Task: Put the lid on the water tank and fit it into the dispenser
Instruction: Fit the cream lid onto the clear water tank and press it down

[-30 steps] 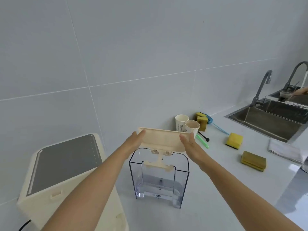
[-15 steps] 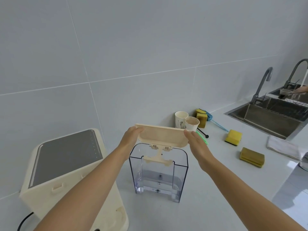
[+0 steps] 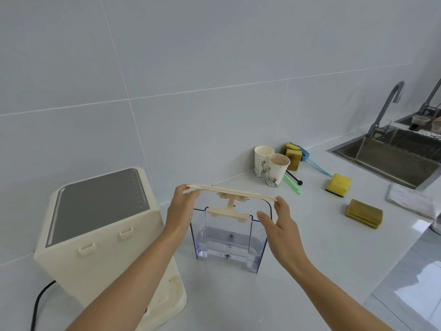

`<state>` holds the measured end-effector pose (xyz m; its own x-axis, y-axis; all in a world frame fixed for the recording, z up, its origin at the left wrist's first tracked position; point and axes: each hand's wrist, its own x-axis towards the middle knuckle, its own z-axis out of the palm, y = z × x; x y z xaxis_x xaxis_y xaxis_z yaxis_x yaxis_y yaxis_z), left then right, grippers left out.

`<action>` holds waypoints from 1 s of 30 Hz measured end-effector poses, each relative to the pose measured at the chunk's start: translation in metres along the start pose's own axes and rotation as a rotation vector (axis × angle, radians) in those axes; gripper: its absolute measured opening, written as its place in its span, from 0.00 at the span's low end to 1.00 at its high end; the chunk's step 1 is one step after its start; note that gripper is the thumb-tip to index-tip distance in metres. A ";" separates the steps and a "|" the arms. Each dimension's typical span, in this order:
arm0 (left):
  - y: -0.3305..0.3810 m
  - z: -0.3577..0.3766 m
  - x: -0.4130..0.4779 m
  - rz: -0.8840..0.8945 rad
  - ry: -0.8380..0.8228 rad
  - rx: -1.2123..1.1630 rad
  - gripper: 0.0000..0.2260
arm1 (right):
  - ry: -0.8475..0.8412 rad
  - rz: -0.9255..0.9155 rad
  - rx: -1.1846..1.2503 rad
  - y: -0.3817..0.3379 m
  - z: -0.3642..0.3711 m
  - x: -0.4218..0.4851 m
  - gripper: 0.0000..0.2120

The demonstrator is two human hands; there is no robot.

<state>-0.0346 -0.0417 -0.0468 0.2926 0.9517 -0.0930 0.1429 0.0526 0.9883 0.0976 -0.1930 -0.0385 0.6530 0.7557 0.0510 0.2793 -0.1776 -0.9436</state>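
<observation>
A clear plastic water tank [image 3: 229, 237] stands upright on the white counter with a little water at its bottom. Just above its open top I hold the cream lid [image 3: 232, 192] nearly flat, seen edge-on. Its T-shaped underside piece hangs into the tank's mouth. My left hand [image 3: 182, 206] grips the lid's left end and my right hand [image 3: 276, 218] holds its right end by the fingertips. The cream dispenser [image 3: 100, 232], with a grey top panel, stands to the left of the tank.
Two paper cups [image 3: 270, 167] stand at the wall behind the tank. Yellow sponges [image 3: 338, 184], a green and a blue brush, and a folded cloth [image 3: 410, 200] lie to the right. A steel sink [image 3: 391, 158] with a tap is at far right. A black cable [image 3: 39, 304] leaves the dispenser.
The lid has tipped from tilted, with its underside facing me, to nearly level and has come down closer to the tank's top. Both hands moved with it.
</observation>
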 end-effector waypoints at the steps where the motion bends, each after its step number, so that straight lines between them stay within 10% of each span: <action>1: -0.005 -0.002 -0.003 0.004 0.003 0.018 0.15 | 0.000 -0.008 0.002 0.002 0.002 -0.005 0.28; 30: -0.041 0.013 -0.039 -0.284 -0.088 -0.102 0.39 | -0.055 0.120 0.010 0.018 -0.003 0.044 0.29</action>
<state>-0.0398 -0.0851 -0.0849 0.3356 0.8650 -0.3730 0.1366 0.3471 0.9278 0.1336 -0.1646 -0.0525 0.6415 0.7629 -0.0806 0.1941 -0.2630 -0.9451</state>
